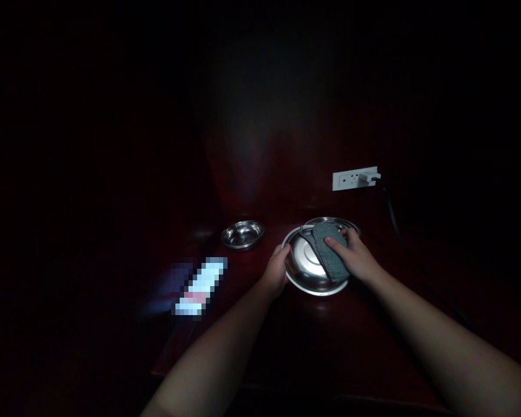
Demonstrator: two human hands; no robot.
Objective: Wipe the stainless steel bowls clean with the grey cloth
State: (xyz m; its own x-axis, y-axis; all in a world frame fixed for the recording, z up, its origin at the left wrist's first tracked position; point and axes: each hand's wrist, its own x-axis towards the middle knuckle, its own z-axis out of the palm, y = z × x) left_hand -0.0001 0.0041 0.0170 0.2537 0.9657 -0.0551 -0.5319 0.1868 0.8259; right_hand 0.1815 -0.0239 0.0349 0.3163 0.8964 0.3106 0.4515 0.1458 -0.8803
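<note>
A shiny metal bowl (301, 263) is tilted up before me over the dark red table. My left hand (278, 269) grips its left rim, thumb over the edge and the other fingers hidden behind. A folded grey-green cloth (332, 255) lies against the bowl's surface, covering its right part. Closed on that cloth is my right hand (351, 252), pressing it to the metal. Partly hidden behind the held bowl stands another metal dish (327, 220). Farther left, a smaller metal bowl (243, 235) rests on the table.
A lit, pixelated rectangular screen (202, 286) lies at the left, with a thin cable near it. On the back wall is a white power socket (351, 179) with a plug, whose black cord (393, 211) hangs down at the right. The surroundings are very dark.
</note>
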